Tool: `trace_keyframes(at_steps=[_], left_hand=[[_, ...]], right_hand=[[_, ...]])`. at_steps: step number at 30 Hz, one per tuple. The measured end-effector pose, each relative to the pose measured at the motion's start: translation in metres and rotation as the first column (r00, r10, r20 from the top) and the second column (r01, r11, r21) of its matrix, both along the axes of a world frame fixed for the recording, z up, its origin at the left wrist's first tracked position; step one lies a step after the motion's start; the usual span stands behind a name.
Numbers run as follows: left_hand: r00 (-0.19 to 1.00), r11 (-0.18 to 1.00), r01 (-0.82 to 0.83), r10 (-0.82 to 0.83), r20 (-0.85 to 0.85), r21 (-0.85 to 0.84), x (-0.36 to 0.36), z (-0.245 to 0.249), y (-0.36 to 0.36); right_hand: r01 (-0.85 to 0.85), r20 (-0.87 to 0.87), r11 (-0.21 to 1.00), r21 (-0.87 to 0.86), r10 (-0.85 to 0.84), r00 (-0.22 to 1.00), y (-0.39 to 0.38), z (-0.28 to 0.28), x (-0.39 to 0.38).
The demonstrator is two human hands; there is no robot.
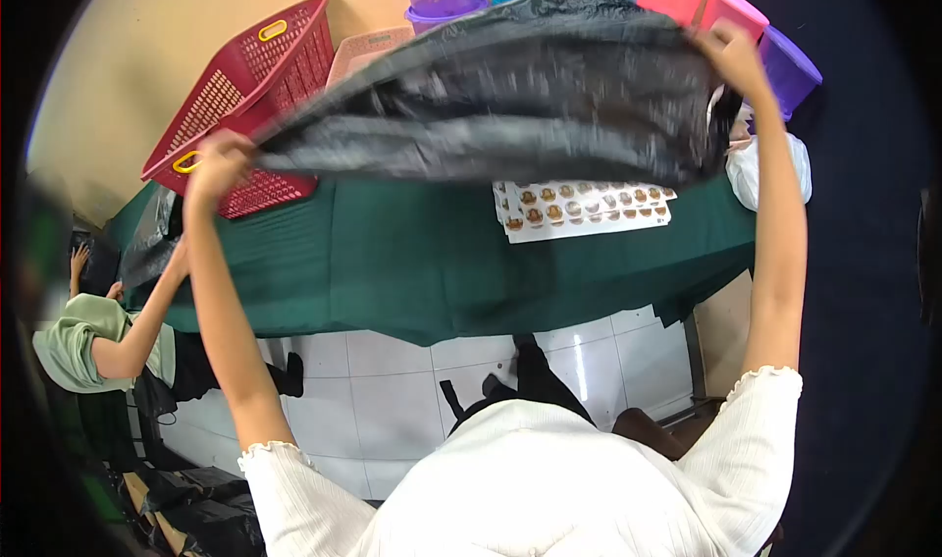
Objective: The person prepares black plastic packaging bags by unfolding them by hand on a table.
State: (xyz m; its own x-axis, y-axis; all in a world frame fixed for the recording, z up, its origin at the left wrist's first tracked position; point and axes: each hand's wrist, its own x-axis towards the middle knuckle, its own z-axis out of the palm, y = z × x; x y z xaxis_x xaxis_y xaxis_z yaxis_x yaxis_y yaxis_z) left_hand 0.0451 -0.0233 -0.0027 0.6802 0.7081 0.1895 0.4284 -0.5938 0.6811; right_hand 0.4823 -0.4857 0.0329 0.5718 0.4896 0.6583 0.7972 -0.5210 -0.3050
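A large black plastic bag (510,96) is stretched wide in the air over the table, between my raised hands. My left hand (224,162) is closed on one end of it, in front of the red basket. At the other end, my right hand (731,56) grips the bag's upper corner near the pink and purple tubs. Beneath the bag, sheets of round brown-and-white stickers (589,212) lie on the green cloth, partly hidden by the plastic.
A red basket (265,86) with yellow handles stands at the back left, beside a pink basket (368,47). Coloured tubs (785,71) line the back. A white plastic bag (775,172) lies at right on the green-covered table (392,253). Another person (108,336) handles black plastic at left.
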Motion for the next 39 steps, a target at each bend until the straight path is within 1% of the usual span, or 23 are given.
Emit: trace_keyframes(at_steps=[3,4,5,6,7,8,9,10,11,13,14,15,18,22,24,27,30,31,35,36,37,38,39], left_hand=[[0.757,0.925,-0.299,0.081,0.648,0.234,-0.019,0.047,-0.005],[0.71,0.771,-0.482,0.064,0.701,0.417,-0.037,0.039,-0.012],[0.66,0.482,-0.704,0.174,0.731,0.522,-0.05,0.02,-0.036],[0.551,0.514,-0.702,-0.048,0.833,0.494,-0.067,-0.049,0.006],[0.806,0.531,-0.486,-0.034,0.591,0.694,-0.071,-0.106,0.005],[0.988,0.693,-0.135,0.042,0.147,0.709,-0.063,-0.123,-0.046],[0.997,0.944,0.008,-0.031,0.065,0.331,-0.079,-0.182,-0.043],[0.992,0.943,-0.096,0.065,0.106,0.32,-0.081,-0.22,-0.053],[0.98,0.959,-0.197,0.194,0.037,0.205,-0.085,-0.246,-0.062],[0.908,0.919,-0.389,0.369,0.2,0.067,-0.087,-0.27,-0.086],[0.876,0.9,-0.426,0.386,0.289,0.09,-0.09,-0.283,-0.089],[0.811,0.877,-0.459,0.479,0.337,-0.142,-0.095,-0.293,-0.09],[0.776,0.836,-0.374,0.519,0.36,-0.401,-0.099,-0.293,-0.097],[0.745,0.806,-0.349,0.548,0.379,-0.479,-0.094,-0.276,-0.106],[0.788,0.851,-0.385,0.504,0.353,-0.356,-0.087,-0.265,-0.114],[0.906,0.935,-0.354,0.351,0.238,-0.031,-0.073,-0.248,-0.118],[0.95,0.949,-0.282,0.255,0.181,0.143,-0.062,-0.248,-0.107],[0.974,0.939,-0.218,0.19,0.127,0.267,-0.062,-0.248,-0.104],[0.993,0.976,-0.086,0.067,0.099,0.2,-0.07,-0.249,-0.083],[0.982,0.985,-0.158,0.149,0.116,0.07,-0.071,-0.251,-0.077],[0.983,0.98,-0.108,0.08,0.167,0.166,-0.075,-0.253,-0.063],[0.971,0.978,-0.152,0.121,0.207,0.143,-0.07,-0.227,-0.066],[0.958,0.958,-0.146,0.075,0.276,0.245,-0.068,-0.209,-0.051]], right_hand=[[-0.051,0.379,0.932,0.36,-0.096,0.92,0.0,0.07,-0.07],[-0.12,0.532,0.889,0.442,-0.152,0.833,-0.004,0.065,-0.09],[-0.043,0.57,0.9,0.435,-0.238,0.786,-0.009,0.033,-0.097],[0.192,0.554,0.933,0.305,-0.337,0.761,-0.01,-0.016,-0.087],[0.592,0.521,0.803,-0.071,-0.476,0.709,-0.012,-0.092,-0.051],[0.229,0.357,0.908,-0.352,-0.096,0.929,0.002,-0.122,-0.091],[0.027,-0.112,0.875,-0.483,-0.092,0.989,-0.007,-0.177,-0.088],[0.029,-0.3,0.881,-0.472,-0.192,0.934,-0.005,-0.191,-0.107],[0.009,-0.302,0.932,-0.362,-0.127,0.945,-0.006,-0.212,-0.111],[0.022,-0.397,0.936,-0.352,-0.17,0.902,-0.007,-0.228,-0.117],[-0.004,-0.432,0.983,-0.184,-0.077,0.899,-0.013,-0.244,-0.112],[-0.026,-0.446,1.0,-0.004,0.021,0.895,-0.016,-0.256,-0.108],[-0.01,-0.53,0.995,-0.104,-0.047,0.847,-0.012,-0.24,-0.113],[-0.091,-0.614,0.986,-0.139,-0.014,0.789,-0.018,-0.213,-0.11],[-0.148,-0.666,0.986,-0.075,0.061,0.744,-0.026,-0.212,-0.1],[-0.155,-0.827,0.938,0.31,0.347,0.442,-0.025,-0.187,-0.102],[-0.495,-0.813,0.769,0.404,0.55,0.19,-0.032,-0.15,-0.102],[-0.495,-0.816,0.77,0.402,0.546,0.188,-0.032,-0.137,-0.107],[-0.611,-0.868,0.791,0.039,0.33,0.372,-0.032,-0.108,-0.12],[-0.571,-0.748,0.777,-0.264,0.208,0.63,-0.032,-0.104,-0.123],[-0.437,-0.538,0.722,-0.536,0.107,0.836,-0.032,-0.096,-0.123],[-0.478,-0.678,0.79,-0.384,0.11,0.727,-0.03,-0.087,-0.114],[-0.38,-0.509,0.776,-0.503,0.089,0.856,-0.034,-0.077,-0.102]])
